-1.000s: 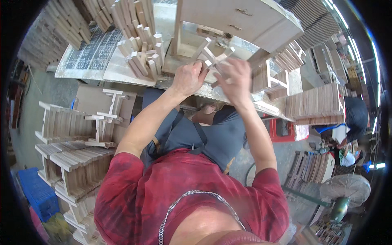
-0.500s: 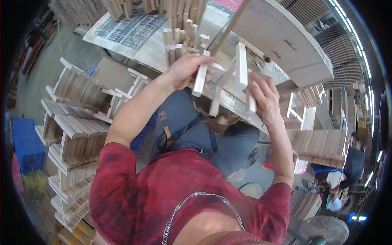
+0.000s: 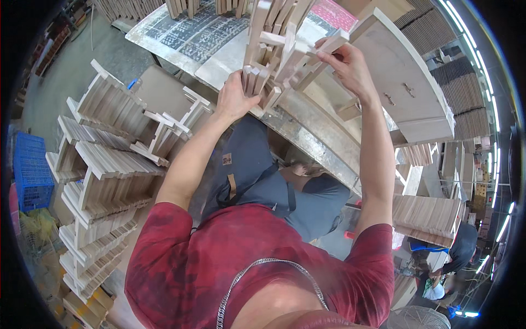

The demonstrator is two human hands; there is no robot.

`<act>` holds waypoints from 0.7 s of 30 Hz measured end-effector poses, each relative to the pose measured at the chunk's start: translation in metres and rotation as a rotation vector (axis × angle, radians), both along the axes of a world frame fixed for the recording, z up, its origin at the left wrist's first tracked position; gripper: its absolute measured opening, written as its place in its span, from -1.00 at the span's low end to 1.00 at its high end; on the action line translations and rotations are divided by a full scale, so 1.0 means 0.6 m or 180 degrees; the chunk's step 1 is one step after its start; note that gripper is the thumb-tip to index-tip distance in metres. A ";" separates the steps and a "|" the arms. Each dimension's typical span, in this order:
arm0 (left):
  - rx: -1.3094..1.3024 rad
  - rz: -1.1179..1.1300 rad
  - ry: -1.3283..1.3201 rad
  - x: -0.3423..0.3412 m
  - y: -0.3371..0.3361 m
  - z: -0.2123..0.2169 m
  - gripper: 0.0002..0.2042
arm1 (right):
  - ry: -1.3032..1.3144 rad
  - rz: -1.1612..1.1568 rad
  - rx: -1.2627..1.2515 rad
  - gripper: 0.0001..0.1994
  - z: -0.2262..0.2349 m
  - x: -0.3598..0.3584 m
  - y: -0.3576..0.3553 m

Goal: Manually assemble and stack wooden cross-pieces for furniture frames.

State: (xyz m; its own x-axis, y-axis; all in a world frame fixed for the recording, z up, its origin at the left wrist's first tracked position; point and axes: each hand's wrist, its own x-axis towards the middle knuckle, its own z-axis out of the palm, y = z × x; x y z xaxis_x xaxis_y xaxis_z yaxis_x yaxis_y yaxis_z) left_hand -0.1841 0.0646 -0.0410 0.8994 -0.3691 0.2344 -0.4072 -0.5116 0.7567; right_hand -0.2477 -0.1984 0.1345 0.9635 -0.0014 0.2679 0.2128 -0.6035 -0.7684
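Observation:
My right hand (image 3: pixel 350 68), at the far side of the table, is closed on a pale wooden frame (image 3: pixel 294 61) made of joined bars. The frame is tilted, with one bar end pointing up by my fingers. By the table's near edge, my left hand (image 3: pixel 236 98) is wrapped round a few wooden sticks (image 3: pixel 253 80) standing in a bunch, its thumb towards me. Taller wooden sticks (image 3: pixel 256 33) rise behind them. Part of the frame overlaps the bunch, so I cannot tell whether they touch.
A large pale board (image 3: pixel 402 71) stands at the table's right. Stacked wooden frames (image 3: pixel 109 164) and a blue crate (image 3: pixel 34 170) are on the left. Another wood stack (image 3: pixel 427 216) lies right, with a person (image 3: pixel 463 247) beyond. The worktable (image 3: pixel 323 148) edge runs before my knees.
The wooden frame has gone from between both hands, near my lap, up and away over the table, now in my right hand. My left hand has let go of it and moved to the sticks.

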 end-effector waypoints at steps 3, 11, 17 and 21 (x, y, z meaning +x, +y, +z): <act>-0.0085 -0.0057 -0.0068 0.001 0.001 -0.004 -0.18 | 0.0149 0.0134 0.0033 -0.76 -0.024 0.024 -0.014; -0.0137 0.0025 -0.0114 0.001 0.002 -0.008 -0.25 | 0.0216 0.0275 0.0185 -0.78 -0.054 0.041 -0.012; -0.0228 0.0029 -0.0141 0.004 0.003 -0.016 -0.24 | 0.0605 -0.0138 0.0004 -0.71 -0.101 0.048 -0.015; -0.0198 -0.0027 0.0069 0.005 0.007 -0.007 -0.22 | 0.0791 -0.0352 -0.0642 -0.71 -0.072 0.051 -0.004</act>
